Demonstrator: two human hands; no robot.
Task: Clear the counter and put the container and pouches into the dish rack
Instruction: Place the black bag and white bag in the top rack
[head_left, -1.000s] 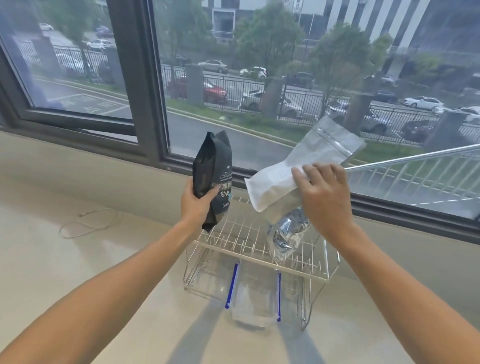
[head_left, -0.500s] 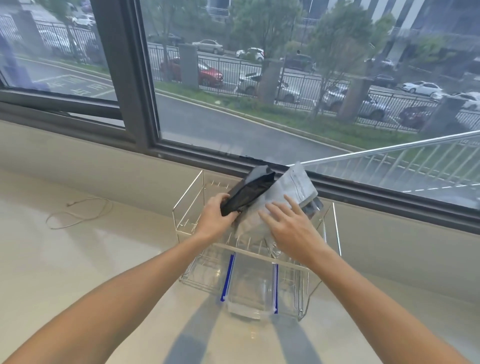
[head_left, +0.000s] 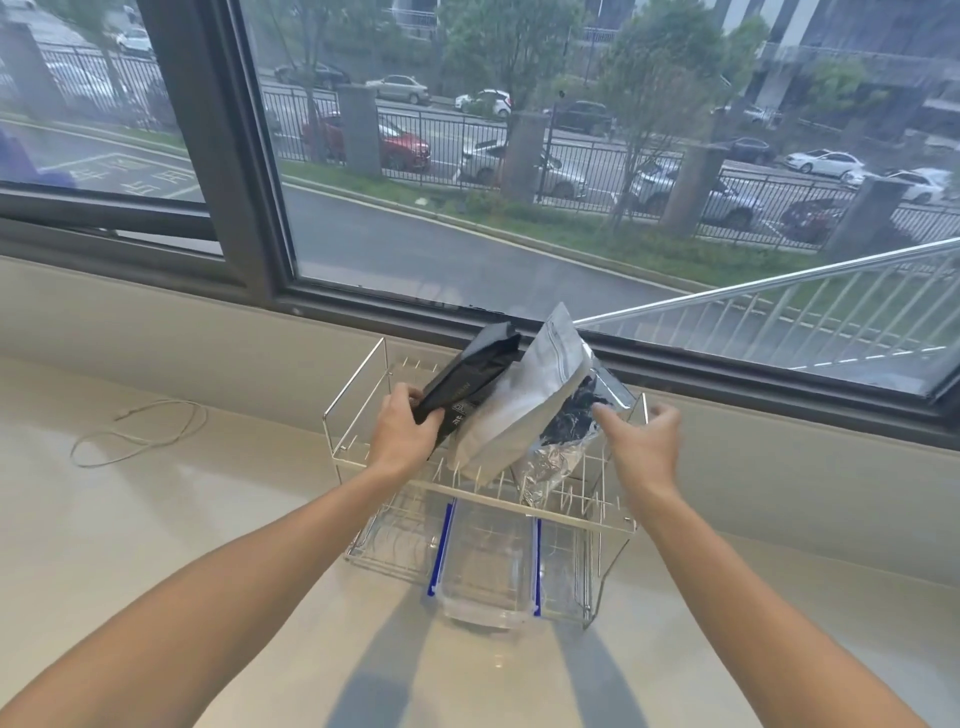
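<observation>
A two-tier wire dish rack stands on the counter under the window. My left hand grips a black pouch that leans tilted in the rack's upper tier. A white-silver pouch rests against it, standing in the upper tier. Behind that one sits a crinkled foil pouch. My right hand hovers open just right of the foil pouch, holding nothing. A clear container with blue clips lies in the lower tier.
A thin white cable loops on the pale counter to the left of the rack. The window sill and dark frame run right behind the rack.
Both pouches came down from the air into the rack's upper tier. My right hand let go of the white-silver pouch and moved off to the right.
</observation>
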